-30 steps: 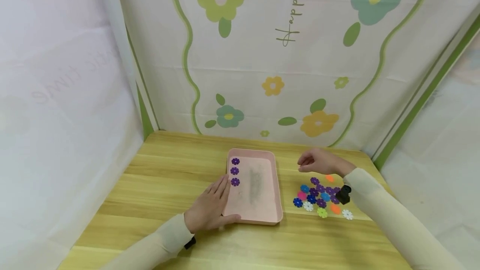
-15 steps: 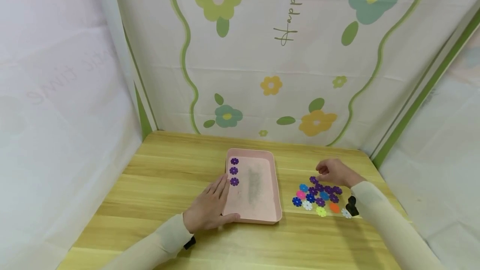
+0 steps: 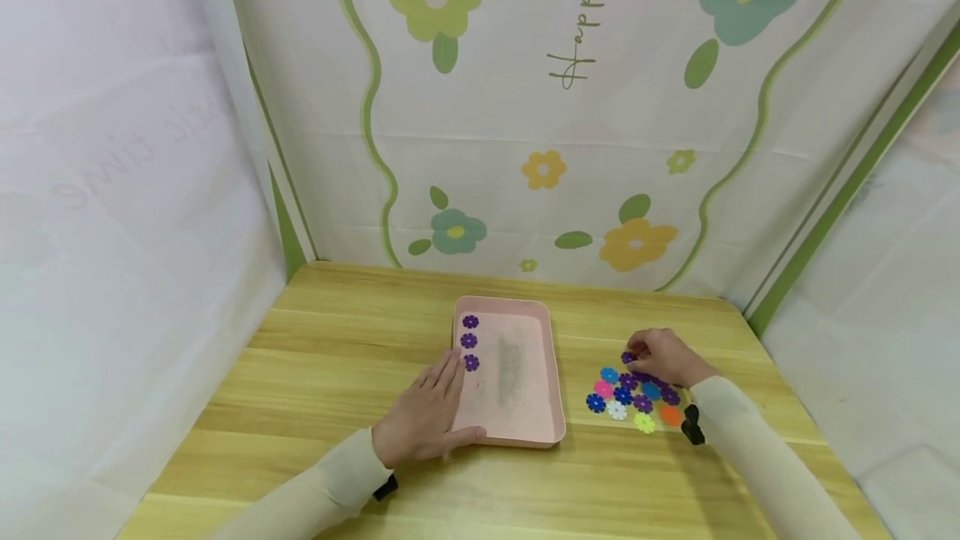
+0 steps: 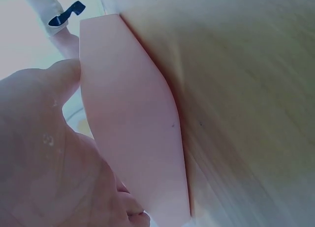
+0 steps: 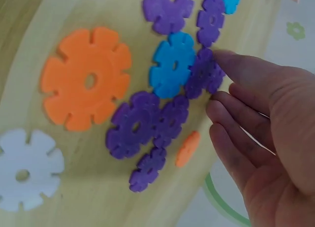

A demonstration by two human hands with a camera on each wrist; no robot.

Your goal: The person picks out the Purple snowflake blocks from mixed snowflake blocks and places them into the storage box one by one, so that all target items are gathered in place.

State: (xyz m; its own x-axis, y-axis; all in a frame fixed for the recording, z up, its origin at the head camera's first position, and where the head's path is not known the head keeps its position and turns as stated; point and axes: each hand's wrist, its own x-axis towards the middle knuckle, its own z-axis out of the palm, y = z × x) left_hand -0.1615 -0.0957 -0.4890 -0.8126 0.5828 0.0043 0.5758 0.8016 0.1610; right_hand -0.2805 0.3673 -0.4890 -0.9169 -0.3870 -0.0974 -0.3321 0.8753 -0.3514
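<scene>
My left hand (image 3: 423,411) lies against the left side of a pink tray (image 3: 557,390), its fingers along the rim and its thumb at the near corner. The left wrist view shows the palm beside the tray's outer wall (image 4: 133,104). Three purple snowflake discs (image 3: 468,341) form a column along the tray's left side. To the right of the tray, my right hand (image 3: 666,357) bends over a loose group of snowflake discs. Its thumb and fingertips are at a purple snowflake disc (image 3: 627,357) on the group's far edge, seemingly pinching it; the index fingertip is hidden in the right wrist view.
Around the right hand lie blue discs (image 3: 596,402), a pink disc (image 3: 603,389), white discs (image 5: 24,170), a yellow-green disc (image 3: 644,422) and orange discs (image 5: 86,79). The wooden table (image 3: 337,332) meets a flower-printed cloth wall (image 3: 510,107) at the back.
My right hand has come down from above the far side of the group, moving right and then back to the purple disc at its edge. The left hand and tray have stayed put.
</scene>
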